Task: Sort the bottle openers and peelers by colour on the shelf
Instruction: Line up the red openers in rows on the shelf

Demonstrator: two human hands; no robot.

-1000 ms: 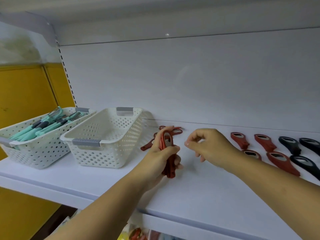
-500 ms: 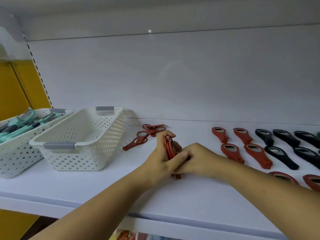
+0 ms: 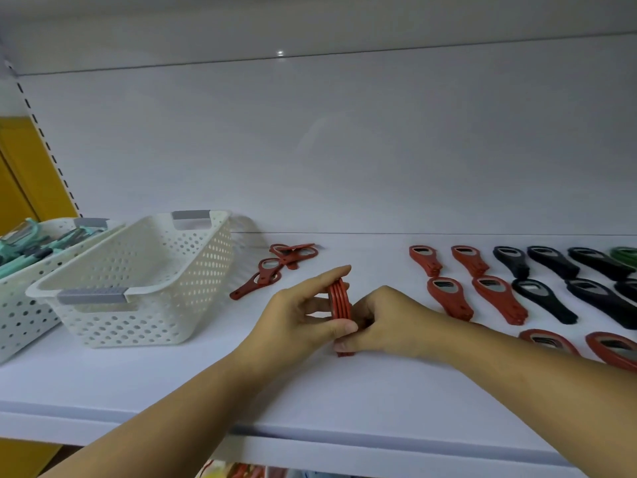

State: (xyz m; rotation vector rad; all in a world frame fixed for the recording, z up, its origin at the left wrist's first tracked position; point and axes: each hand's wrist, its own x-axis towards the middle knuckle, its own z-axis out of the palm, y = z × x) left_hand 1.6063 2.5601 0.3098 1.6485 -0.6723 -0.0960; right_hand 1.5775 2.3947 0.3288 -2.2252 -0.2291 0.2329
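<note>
Both hands hold a stack of red bottle openers (image 3: 340, 300) standing on edge on the white shelf (image 3: 193, 384). My left hand (image 3: 303, 319) grips the stack from the left, thumb under and fingers over. My right hand (image 3: 389, 326) presses against it from the right. Loose red openers (image 3: 272, 272) lie behind, near the baskets. To the right lie rows of red openers (image 3: 448, 298), then black openers (image 3: 544, 298), with a green one (image 3: 625, 253) at the far edge.
A white perforated basket (image 3: 138, 284) stands left of my hands, with nothing visible inside. A second basket (image 3: 20, 298) further left holds teal peelers (image 3: 31, 243). The shelf's back wall rises behind. More red openers (image 3: 610, 346) lie at the right near my forearm.
My right hand has come in from the right and closed against the stack held by my left hand. The view has shifted right, showing more black openers.
</note>
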